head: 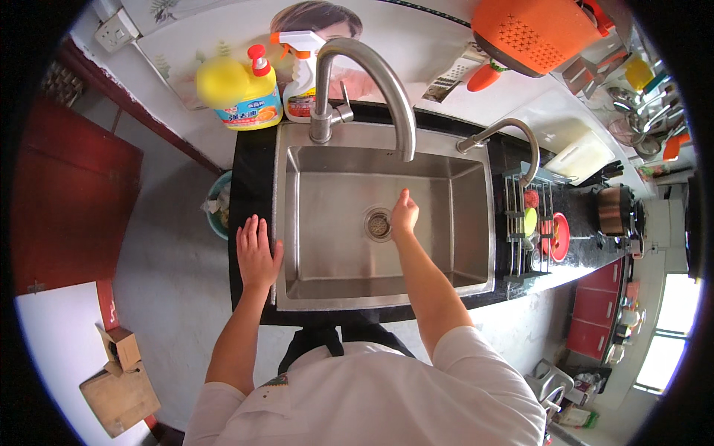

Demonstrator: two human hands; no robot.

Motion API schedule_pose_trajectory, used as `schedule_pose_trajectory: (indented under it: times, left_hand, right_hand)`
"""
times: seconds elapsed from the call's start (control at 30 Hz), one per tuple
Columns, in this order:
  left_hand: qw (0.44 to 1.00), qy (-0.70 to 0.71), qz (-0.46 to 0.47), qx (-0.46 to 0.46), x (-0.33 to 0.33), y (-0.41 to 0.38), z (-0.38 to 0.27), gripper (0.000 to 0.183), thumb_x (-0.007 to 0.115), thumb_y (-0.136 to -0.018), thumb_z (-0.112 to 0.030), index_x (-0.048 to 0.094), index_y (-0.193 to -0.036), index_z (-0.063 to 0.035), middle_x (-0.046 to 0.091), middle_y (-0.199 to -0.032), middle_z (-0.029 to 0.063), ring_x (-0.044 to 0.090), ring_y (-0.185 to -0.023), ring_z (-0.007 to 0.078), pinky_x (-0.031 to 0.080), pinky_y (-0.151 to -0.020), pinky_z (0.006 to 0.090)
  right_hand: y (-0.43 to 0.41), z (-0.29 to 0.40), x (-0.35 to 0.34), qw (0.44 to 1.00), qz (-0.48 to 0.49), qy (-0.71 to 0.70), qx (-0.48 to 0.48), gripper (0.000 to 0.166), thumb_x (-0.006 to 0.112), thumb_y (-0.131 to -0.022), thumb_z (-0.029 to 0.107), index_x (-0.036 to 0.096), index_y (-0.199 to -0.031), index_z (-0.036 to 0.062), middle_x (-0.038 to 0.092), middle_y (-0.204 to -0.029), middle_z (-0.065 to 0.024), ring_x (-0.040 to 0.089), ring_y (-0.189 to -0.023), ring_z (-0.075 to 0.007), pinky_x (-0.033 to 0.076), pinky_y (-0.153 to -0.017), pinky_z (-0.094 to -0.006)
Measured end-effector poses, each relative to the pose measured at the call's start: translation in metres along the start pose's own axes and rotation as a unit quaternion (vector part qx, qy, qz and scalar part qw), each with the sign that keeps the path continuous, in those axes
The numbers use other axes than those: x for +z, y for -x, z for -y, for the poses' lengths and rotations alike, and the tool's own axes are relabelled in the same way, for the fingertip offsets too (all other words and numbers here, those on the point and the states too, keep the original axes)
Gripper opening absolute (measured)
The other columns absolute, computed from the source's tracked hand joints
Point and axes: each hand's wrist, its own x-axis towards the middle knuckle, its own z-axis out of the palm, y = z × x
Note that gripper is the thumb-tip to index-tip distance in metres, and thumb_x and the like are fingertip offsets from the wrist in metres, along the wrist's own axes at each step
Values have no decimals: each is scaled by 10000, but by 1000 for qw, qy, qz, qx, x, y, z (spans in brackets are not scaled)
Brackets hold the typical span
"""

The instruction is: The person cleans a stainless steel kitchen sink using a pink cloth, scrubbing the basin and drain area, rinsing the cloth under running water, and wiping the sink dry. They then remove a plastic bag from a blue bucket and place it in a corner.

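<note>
My left hand (258, 253) lies palm down on the black countertop (245, 184), just left of the sink, fingers extended and nothing in it. Over the stainless steel sink (329, 223) hangs my right hand (405, 213), its fingers curled in and one digit pointing toward the faucet. No object shows in it, though the palm side is hidden. The drain strainer (377, 224) sits in the sink floor, just left of that hand. Above the sink's back edge arches a gooseneck faucet (365, 47), its lever (346, 99) at the base; no water stream is visible.
A yellow detergent bottle (259, 103) and a white spray bottle (302, 83) stand at the back left. Right of the sink are a smaller faucet (505, 125), a wire rack (516, 234), a red plate (560, 237) and a pot (613, 211). An orange basket (527, 36) hangs above.
</note>
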Motion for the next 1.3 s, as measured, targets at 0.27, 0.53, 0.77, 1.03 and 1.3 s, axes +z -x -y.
schedule_pose_trajectory:
  times: [0.27,0.53,0.77,1.03,1.3]
  left_hand:
    - [1000,9,-1,5,-2,-2,-1,553,528,-869,-275,415,-1303,49,369,-1394,190,319,-1316,336,209,-1119,475]
    - [997,48,-55,3,1,1,3,559,578,-816,-306,471,-1251,29,425,-1351,181,373,-1282,321,233,-1109,473]
    - [979,176,-106,-18,-2,-11,18,469,604,-827,-225,471,-1202,24,463,-1270,201,436,-1172,366,324,-1031,468]
    - [949,224,-202,89,-74,-104,30,376,613,-808,-81,499,-1158,-3,490,-1211,194,492,-1085,384,424,-928,442]
    - [955,95,-208,189,-164,-239,32,459,557,-807,-32,483,-1260,-45,472,-1338,98,470,-1207,267,388,-997,400]
  right_hand:
    - [-5,-4,-15,988,-11,-133,75,420,488,-943,355,429,-633,77,352,-515,-4,376,-507,-154,311,-482,-315]
    - [38,16,-43,814,341,-407,237,169,445,-945,189,489,-907,30,558,-920,-181,582,-839,-343,500,-815,-570]
    - [85,102,-16,820,440,-301,206,299,384,-996,224,503,-1204,45,588,-1119,-140,582,-1036,-321,446,-917,-584]
    - [91,143,50,873,416,-217,131,338,361,-1000,252,494,-1246,62,624,-1056,-109,609,-957,-194,499,-829,-423]
    - [110,236,148,760,470,-432,124,314,359,-945,96,497,-1167,-77,565,-1191,-185,577,-1060,-277,451,-947,-355]
